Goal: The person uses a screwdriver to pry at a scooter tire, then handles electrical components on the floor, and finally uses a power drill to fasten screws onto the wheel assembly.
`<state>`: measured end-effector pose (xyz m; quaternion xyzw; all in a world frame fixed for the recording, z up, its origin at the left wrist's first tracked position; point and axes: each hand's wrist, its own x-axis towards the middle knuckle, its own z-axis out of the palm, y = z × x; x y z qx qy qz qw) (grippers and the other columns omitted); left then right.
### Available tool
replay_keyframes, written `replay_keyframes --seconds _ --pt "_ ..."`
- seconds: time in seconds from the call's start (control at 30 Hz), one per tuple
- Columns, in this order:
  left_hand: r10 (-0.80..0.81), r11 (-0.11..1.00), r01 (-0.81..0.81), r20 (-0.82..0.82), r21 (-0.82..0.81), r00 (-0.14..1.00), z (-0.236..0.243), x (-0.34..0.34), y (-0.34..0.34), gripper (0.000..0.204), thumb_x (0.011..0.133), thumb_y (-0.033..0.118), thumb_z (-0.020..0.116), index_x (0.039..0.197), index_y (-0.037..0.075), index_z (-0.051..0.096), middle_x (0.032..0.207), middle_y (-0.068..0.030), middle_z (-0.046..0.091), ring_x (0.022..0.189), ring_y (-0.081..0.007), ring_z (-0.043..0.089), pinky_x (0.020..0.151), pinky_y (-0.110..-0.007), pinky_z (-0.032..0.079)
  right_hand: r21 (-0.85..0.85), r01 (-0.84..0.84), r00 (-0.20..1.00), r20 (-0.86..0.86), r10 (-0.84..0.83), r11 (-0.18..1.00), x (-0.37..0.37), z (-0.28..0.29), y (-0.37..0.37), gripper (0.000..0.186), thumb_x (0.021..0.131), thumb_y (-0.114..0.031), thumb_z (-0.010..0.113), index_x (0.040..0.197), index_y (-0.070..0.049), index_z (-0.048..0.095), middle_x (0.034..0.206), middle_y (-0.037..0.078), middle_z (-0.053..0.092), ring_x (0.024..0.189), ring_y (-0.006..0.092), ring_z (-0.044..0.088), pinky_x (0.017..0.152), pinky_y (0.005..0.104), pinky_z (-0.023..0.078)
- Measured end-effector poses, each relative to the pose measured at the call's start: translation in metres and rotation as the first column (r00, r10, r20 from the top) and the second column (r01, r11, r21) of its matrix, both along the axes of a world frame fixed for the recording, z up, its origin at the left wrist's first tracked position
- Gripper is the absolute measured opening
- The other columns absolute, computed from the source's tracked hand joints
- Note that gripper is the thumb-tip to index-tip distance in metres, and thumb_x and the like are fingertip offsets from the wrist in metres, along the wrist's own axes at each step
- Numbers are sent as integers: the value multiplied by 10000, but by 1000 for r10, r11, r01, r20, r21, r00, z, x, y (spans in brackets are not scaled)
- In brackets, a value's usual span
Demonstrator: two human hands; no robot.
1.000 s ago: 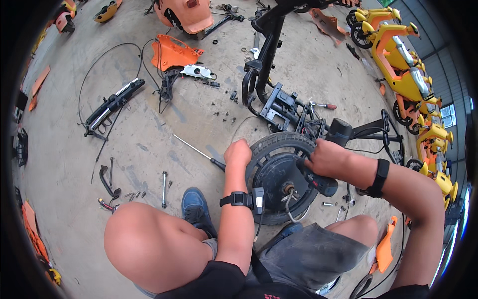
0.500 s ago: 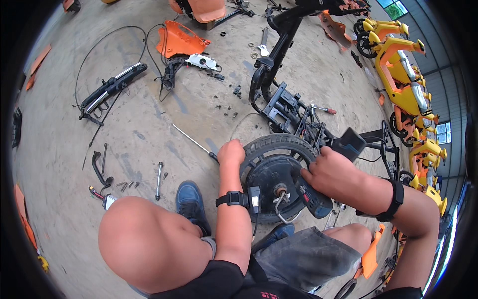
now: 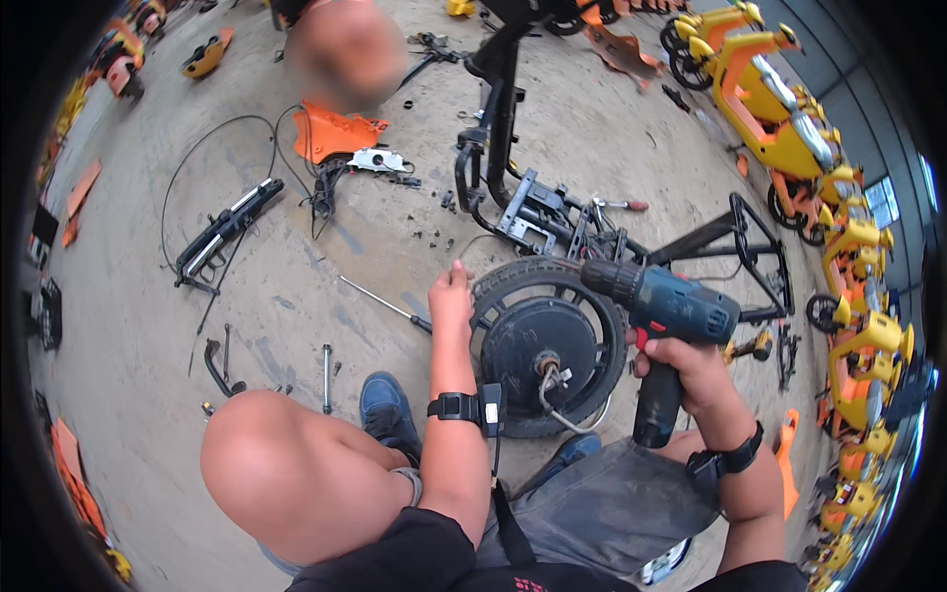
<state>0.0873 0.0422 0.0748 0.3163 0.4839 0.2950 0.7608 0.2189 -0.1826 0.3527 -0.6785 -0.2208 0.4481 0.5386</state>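
My right hand [image 3: 688, 370] grips a blue-and-black cordless drill [image 3: 681, 301] by its handle. The drill lies across the view above the right side of the wheel, its chuck to the left. My left hand [image 3: 452, 298] is closed at the left edge of the black-tyred wheel [image 3: 543, 340]; whatever its fingers hold is hidden. A long-shafted screwdriver [image 3: 390, 303] passes behind my left wrist, and I cannot tell whether the hand touches it. The wheel lies flat, with a nut and a bent metal piece at its axle [image 3: 548, 365].
A black scooter frame [image 3: 533, 212] lies beyond the wheel. To the left are a fork assembly [image 3: 227, 234], an orange panel [image 3: 335, 133] and loose bolts. A red-handled tool [image 3: 621, 205] rests by the frame. Yellow scooters [image 3: 779, 109] line the right side. Another person's blurred head is at the top.
My right hand has drawn the drill up from over the wheel's hub and turned it sideways, so the axle shows. My left hand stays by the tyre. The view has tilted up.
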Motion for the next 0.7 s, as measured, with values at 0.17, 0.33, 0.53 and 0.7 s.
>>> replay_keyframes --seconds 0.17,0.33,0.53,0.7 --pt "-44 965 165 497 -203 867 64 24 -36 297 1040 192 500 1247 -8 572 796 -1 528 567 -81 412 497 -238 347 1 9 998 -67 -9 1000 5 -1 -15 442 800 -16 644 1234 5 566 1001 146 690 710 180 652 681 325 559" --pt "-100 918 347 733 -193 672 65 29 -62 255 1035 167 511 1234 18 566 838 -16 542 562 -84 443 483 -227 338 -8 -34 998 -52 34 999 2 -4 -25 331 832 -9 644 1160 10 609 986 122 693 725 159 642 680 313 538" --pt "-134 885 441 827 -148 547 48 35 -75 238 1018 302 572 1012 65 587 711 12 496 515 -71 421 440 -215 314 -71 -68 995 -73 62 995 3 -14 -33 277 831 -21 654 1105 6 631 943 87 686 697 149 631 663 305 534" --pt "-137 885 446 841 -133 523 52 39 -81 286 997 347 595 991 61 612 685 15 481 519 -64 415 437 -206 310 -106 -98 995 -20 97 990 1 -19 -33 261 837 -26 653 1096 -3 636 910 62 680 689 137 626 653 299 531"
